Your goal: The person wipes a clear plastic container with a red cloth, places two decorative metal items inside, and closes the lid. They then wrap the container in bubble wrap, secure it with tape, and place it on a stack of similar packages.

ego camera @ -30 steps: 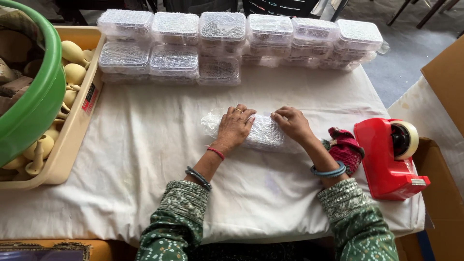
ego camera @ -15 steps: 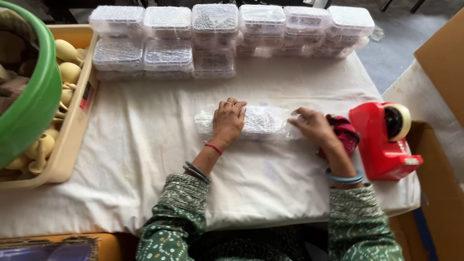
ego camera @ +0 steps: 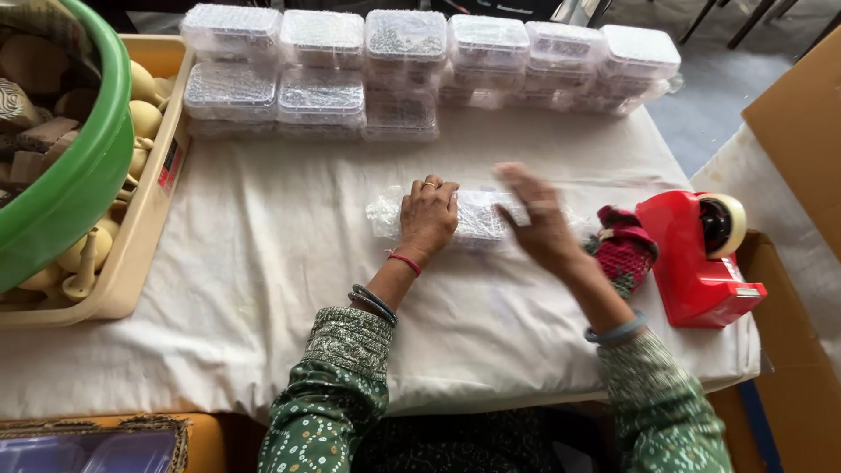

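Step in hand: wrapping; a small item in bubble wrap is being closed up, by the look of it.
Bubble-wrapped bundle (ego camera: pixel 477 216): lies mid-tabletop on the white cloth (ego camera: pixel 263 263), just near of the stacked boxes.
Long axis: runs left to right across the tabletop, its loose ends pointing left and right; it lies flat.
Left hand (ego camera: pixel 427 215): pressed palm-down on the bundle's left half, fingers flat, pinning it rather than gripping.
Right hand (ego camera: pixel 539 219): blurred over the bundle's right end; whether its grip is wide or closed, I cannot tell.
Next move calls for: likely tape to fix the loose flap while the left hand holds the bundle steady.
Red tape dispenser (ego camera: pixel 701 258): at the right, beside a pink knitted piece (ego camera: pixel 624 250).
Clear lidded boxes (ego camera: pixel 420 61): stacked in a row along the far edge.
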